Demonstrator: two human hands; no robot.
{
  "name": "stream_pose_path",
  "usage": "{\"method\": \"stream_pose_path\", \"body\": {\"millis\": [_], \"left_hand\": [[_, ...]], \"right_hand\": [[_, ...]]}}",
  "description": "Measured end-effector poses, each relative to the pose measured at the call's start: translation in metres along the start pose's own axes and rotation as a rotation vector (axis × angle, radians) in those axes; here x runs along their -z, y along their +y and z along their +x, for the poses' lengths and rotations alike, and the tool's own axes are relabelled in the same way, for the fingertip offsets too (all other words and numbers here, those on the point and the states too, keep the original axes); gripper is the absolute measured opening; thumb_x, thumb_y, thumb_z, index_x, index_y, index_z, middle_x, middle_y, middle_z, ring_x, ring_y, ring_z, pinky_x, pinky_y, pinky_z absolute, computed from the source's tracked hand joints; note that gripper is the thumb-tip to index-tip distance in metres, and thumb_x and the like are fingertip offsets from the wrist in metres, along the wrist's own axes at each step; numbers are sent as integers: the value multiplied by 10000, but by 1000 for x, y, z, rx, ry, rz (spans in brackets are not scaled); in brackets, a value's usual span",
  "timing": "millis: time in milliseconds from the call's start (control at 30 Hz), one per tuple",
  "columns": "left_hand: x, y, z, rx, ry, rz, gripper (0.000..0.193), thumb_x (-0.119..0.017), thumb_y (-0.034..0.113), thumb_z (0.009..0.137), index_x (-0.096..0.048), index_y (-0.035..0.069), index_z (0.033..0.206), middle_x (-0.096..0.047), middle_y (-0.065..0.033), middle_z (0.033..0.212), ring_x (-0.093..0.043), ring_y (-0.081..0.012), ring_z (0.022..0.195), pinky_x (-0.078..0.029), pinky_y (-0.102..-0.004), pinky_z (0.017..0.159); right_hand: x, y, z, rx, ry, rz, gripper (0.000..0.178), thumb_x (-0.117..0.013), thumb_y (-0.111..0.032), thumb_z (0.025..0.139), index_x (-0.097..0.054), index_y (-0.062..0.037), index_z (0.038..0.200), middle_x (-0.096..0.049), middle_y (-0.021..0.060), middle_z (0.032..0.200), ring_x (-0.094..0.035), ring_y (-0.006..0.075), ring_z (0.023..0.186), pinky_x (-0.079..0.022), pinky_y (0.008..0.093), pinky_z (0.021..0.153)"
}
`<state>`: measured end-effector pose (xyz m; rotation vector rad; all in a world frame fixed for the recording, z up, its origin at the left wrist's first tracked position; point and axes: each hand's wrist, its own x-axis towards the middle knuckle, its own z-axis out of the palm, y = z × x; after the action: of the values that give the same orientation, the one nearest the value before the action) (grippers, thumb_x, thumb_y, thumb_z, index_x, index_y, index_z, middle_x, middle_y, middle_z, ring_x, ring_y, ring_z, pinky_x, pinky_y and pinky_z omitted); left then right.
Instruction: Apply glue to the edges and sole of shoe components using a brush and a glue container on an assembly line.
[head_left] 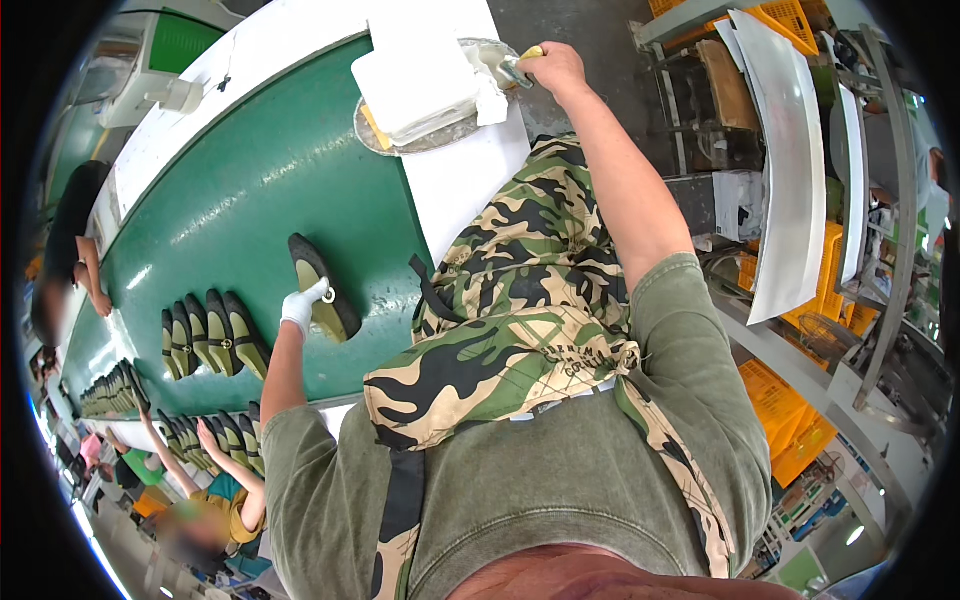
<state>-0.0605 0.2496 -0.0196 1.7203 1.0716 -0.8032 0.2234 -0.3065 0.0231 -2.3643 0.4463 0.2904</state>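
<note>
My left hand (304, 303), in a white glove, grips an olive-green shoe (335, 318) with black ends, low over the green conveyor belt (300, 190). Its fingertips wrap the shoe's side; what lies beneath them is hidden. Out at the far right, my bare right hand (560, 70) closes round the yellow handle of a brush (516, 70). The brush's bristle end is at the rim of a tub (478, 46) caked with white paste. Beside the tub lies a stack of white sheets (410, 85).
Several olive and black shoes (212, 335) stand in a row left of my left hand, with more (115, 390) further along. Co-workers (72, 250) reach in from the left and the lower left (205, 520). Metal racks, a curved white panel (795, 170) and orange crates (785, 410) stand to my right.
</note>
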Motion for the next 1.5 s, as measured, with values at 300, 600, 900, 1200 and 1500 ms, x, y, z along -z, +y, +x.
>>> {"method": "stream_pose_path", "body": {"millis": [300,600,900,1200,1500], "left_hand": [[-53,92,-47,-292,-378,-994,523,-646,453,942,-539,88,1301,-624,-100,1224,-574,-296,1167,-425,-495,1059],[-121,191,-99,-1064,-321,-650,424,-752,216,832,-584,8,1161,-664,-54,1036,-617,-156,969,-488,-333,925],[-147,233,-169,-1720,-121,228,744,-849,244,777,-494,82,1411,-548,-109,1400,-533,-270,1279,-405,-400,1095],[-160,240,-170,-1842,-72,332,613,-793,167,823,-533,53,1366,-600,-123,1352,-594,-248,1207,-453,-384,1044],[-186,242,-176,-1774,-222,76,456,-738,194,852,-623,-28,1233,-668,-158,1213,-631,-252,1130,-476,-378,1020]], "right_hand": [[-2,28,-17,-133,218,254,283,-788,-249,697,-716,-55,891,-720,98,862,-682,223,733,-516,378,692],[40,-17,-101,-116,-101,1097,158,-743,-81,825,-648,-66,951,-682,41,883,-647,131,775,-475,260,660],[52,-63,-167,451,-140,1112,184,-783,-2,800,-630,-37,896,-658,26,888,-609,89,803,-505,236,750],[68,-63,-184,436,-46,1215,189,-769,7,790,-622,-37,899,-649,28,877,-606,97,792,-491,250,750],[89,-71,-226,422,-98,1283,192,-770,-16,786,-615,-49,893,-654,37,886,-614,108,806,-487,268,776]]}}
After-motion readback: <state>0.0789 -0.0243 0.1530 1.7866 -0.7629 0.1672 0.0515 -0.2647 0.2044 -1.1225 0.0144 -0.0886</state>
